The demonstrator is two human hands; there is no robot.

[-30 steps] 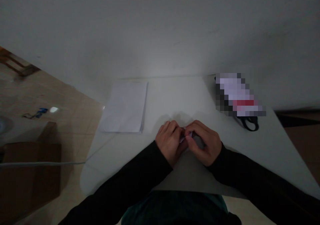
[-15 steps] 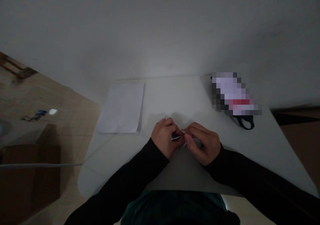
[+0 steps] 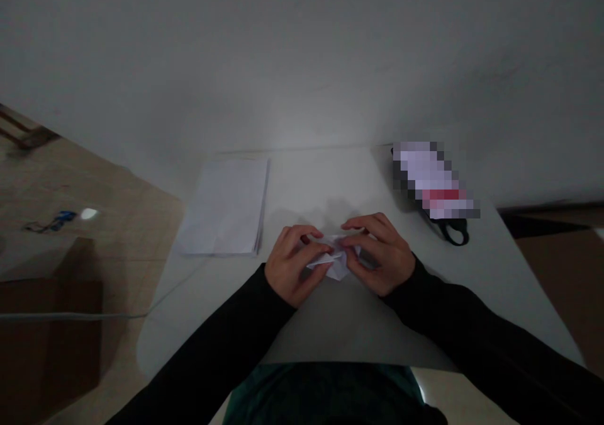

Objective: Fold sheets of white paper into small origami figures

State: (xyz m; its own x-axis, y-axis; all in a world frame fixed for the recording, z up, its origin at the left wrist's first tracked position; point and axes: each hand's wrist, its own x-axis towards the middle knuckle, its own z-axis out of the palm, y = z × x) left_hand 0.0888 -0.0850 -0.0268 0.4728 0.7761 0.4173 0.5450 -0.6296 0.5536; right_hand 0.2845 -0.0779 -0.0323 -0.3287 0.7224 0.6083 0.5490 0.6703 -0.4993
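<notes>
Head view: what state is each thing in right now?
folded paper: creased, partly folded, pinched between both hands over the table.
left hand: fingers closed on the paper's left side.
right hand: fingers closed on its right side.
paper stack: flat, squared, untouched, on the table's far left.
black strap: lying on the table's far right, untouched.

paper stack [image 3: 224, 208] left, bare table [image 3: 330, 324] near

small white paper [image 3: 333, 262], prob. folded, mid-table
</notes>
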